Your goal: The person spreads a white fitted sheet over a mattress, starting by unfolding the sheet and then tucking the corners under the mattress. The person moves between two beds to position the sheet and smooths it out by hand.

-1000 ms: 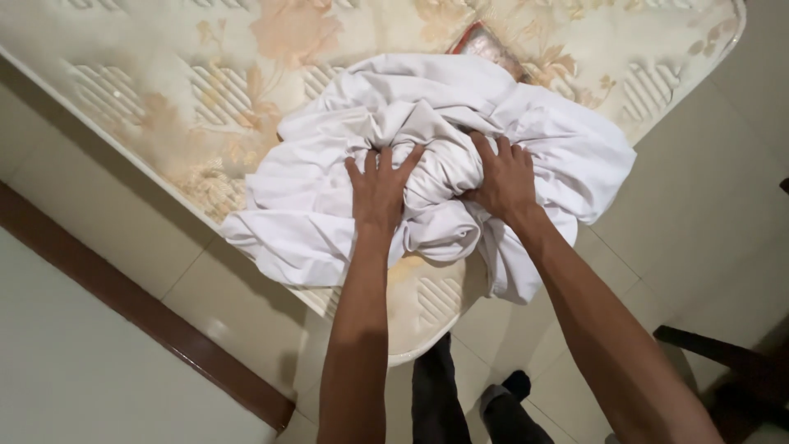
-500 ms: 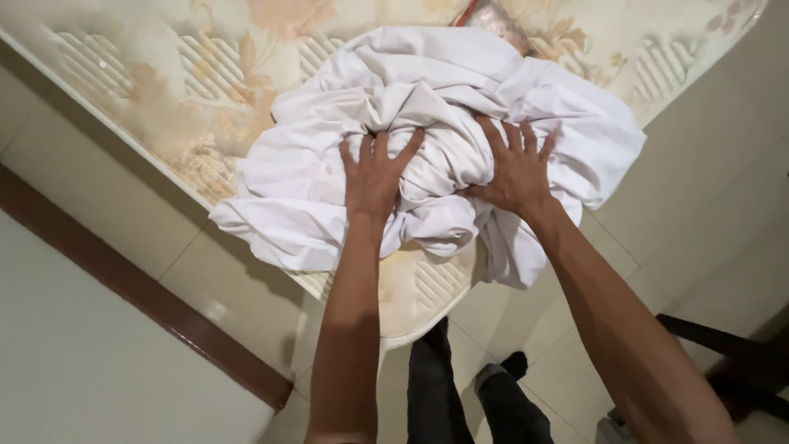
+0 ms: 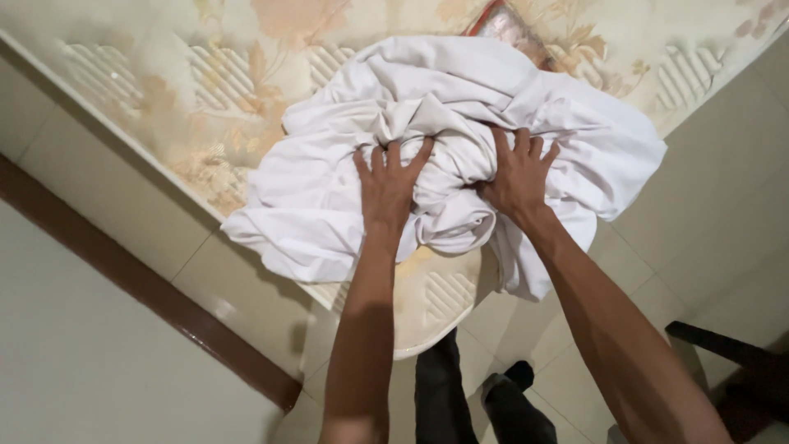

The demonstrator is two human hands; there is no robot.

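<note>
— Plain white on the bundled sheet, no print anywhere, only grey shading in the folds.

— Cream on the mattress beneath, with a faded floral pattern in peach and tan, plus quilted panels of slanted stripes.

— Same striped panel again on the mattress corner by the legs, pale yellow there.

— Red edging and a glossy, mottled brown-grey look on the packet peeking out behind the sheet.

— Pale beige on the floor tiles, thin darker grout lines between them.

— Dark reddish brown on the skirting strip, off-white on the wall below it.

— Black on the trousers, black on the sock too.
</note>
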